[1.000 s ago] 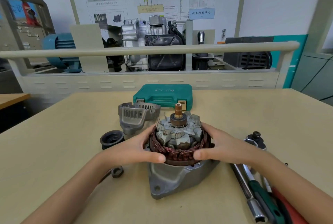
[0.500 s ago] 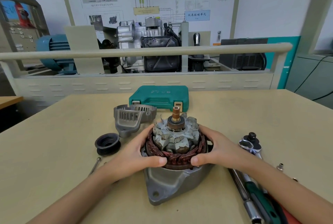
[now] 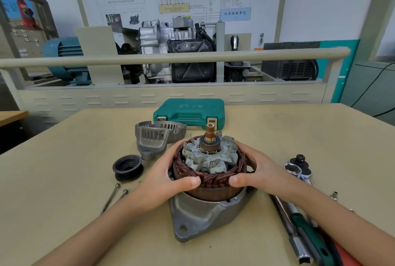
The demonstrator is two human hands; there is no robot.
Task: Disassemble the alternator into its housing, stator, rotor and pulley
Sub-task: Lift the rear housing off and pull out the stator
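The grey front housing [image 3: 205, 216] sits on the table near me, with the copper-wound stator [image 3: 213, 182] ring standing in it. Inside the ring is the rotor [image 3: 210, 156], its grey claw poles and copper slip-ring shaft pointing up. My left hand [image 3: 164, 178] grips the stator's left side, thumb on the front windings. My right hand [image 3: 258, 173] grips its right side the same way. The removed rear housing [image 3: 156, 139] lies behind on the left. The black pulley [image 3: 128, 167] rests left of my left hand.
A green tool case [image 3: 190, 111] lies shut at the back. Two long bolts [image 3: 111, 199] lie front left. A ratchet head [image 3: 297, 165], sockets and green-handled tools [image 3: 307, 238] crowd the right front. A railing and engine display stand beyond the table's far edge.
The stator ring has risen a little out of the front housing between both hands. My head has shifted slightly, so the scene sits lower and more to the left.
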